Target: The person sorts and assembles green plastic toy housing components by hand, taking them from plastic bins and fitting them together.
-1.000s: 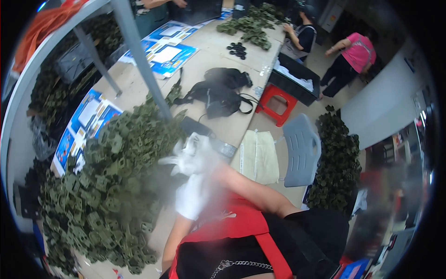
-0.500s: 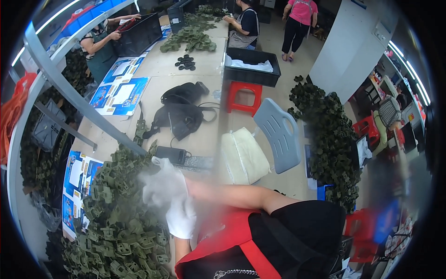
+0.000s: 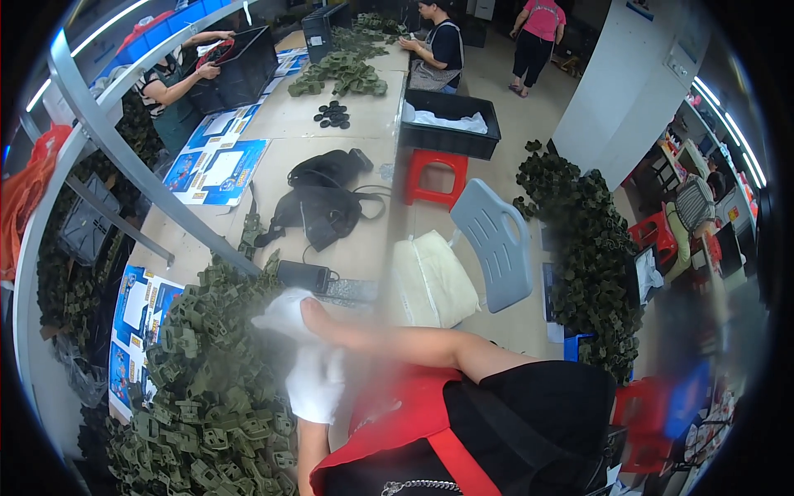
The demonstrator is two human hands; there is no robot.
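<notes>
My right hand (image 3: 289, 312), in a white glove, reaches in from the right above the near side of the pile. Bare skin shows up to the edge of the white cloth, and the fingers are smeared. Just below is my left hand (image 3: 318, 384), also white-gloved, close to the right one; a haze over the picture hides its fingers. I cannot make out anything held in either hand. A large heap of olive-green moulded plastic parts (image 3: 207, 380) lies beside both hands on the left of the table.
A metal frame bar (image 3: 157, 182) slants across the left. On the table (image 3: 281, 116) are black bags (image 3: 322, 202) and a dark phone-like device (image 3: 302, 275). A grey chair (image 3: 494, 244), cream cushion (image 3: 434, 277) and red stool (image 3: 436, 175) stand right. A co-worker (image 3: 169, 91) handles a black crate (image 3: 240, 70).
My right hand has drawn slightly back, and more bare skin shows next to its white glove. My left hand has shifted slightly down and left. Far off, the co-worker's black crate has tilted.
</notes>
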